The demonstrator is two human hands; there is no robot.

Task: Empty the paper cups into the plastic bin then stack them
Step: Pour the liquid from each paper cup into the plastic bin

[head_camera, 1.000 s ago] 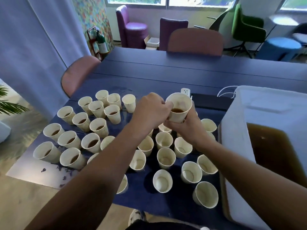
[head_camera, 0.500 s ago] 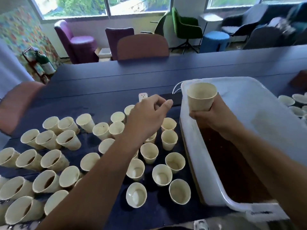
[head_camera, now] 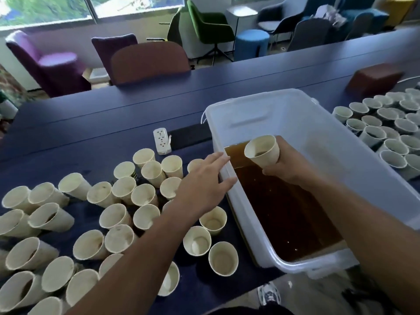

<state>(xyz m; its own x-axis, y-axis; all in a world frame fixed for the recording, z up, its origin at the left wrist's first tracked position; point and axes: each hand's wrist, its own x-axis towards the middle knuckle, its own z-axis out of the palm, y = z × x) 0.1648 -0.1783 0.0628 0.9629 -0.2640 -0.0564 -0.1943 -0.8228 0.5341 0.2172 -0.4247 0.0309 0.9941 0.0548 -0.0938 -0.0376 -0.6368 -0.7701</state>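
Observation:
My right hand [head_camera: 287,165] grips a cream paper cup [head_camera: 263,152] tilted leftward over the brown liquid inside the translucent plastic bin [head_camera: 302,130]; a trace of brown shows in the cup. Fingers spread, my left hand [head_camera: 204,185] rests flat at the bin's left rim and holds nothing. Left of the bin, many paper cups [head_camera: 122,212] stand on the dark blue table [head_camera: 95,123]; the ones nearest the bin look empty, while several at far left hold brown liquid.
Another group of paper cups [head_camera: 386,123] stands right of the bin. A white power strip [head_camera: 161,140] lies behind the left cups. A brown block [head_camera: 372,78] sits far right. Chairs line the table's far side.
My right hand carried the cup from above the left cups to over the bin and tipped it. My left hand let go of the cup and moved to the bin's rim.

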